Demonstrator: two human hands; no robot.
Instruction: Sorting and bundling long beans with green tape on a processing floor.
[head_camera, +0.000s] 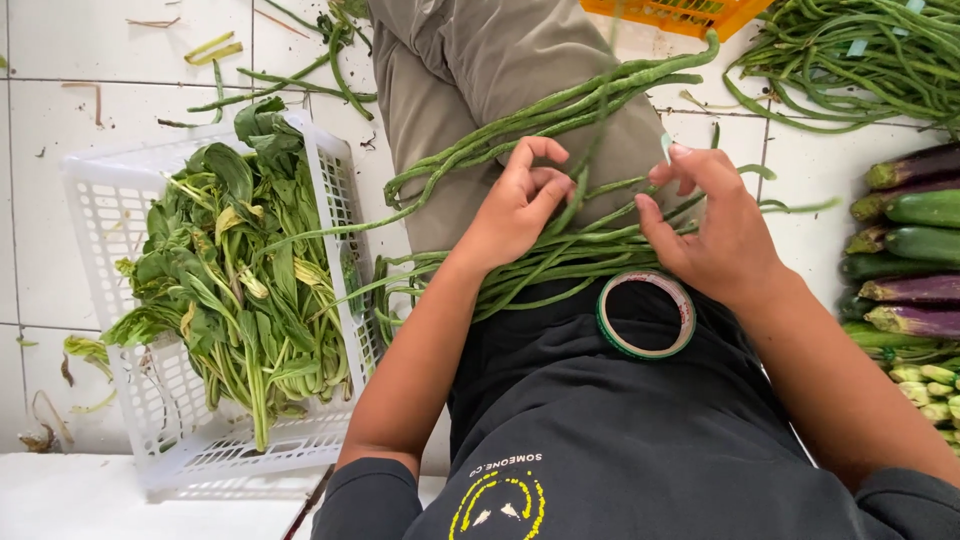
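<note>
white tiled floor (60, 200), daylit

Bright, even daylight; perhaps slight edge distortion

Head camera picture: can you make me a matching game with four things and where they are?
Things:
1. long beans
2. tape roll
3. leafy greens
4. eggplants

Places:
A. in the white basket
B. on the floor at the right edge
C. across the lap, under both hands
D. on the dark shirt, near the right hand

Pairs: 1-C, 2-D, 3-A, 4-B
</note>
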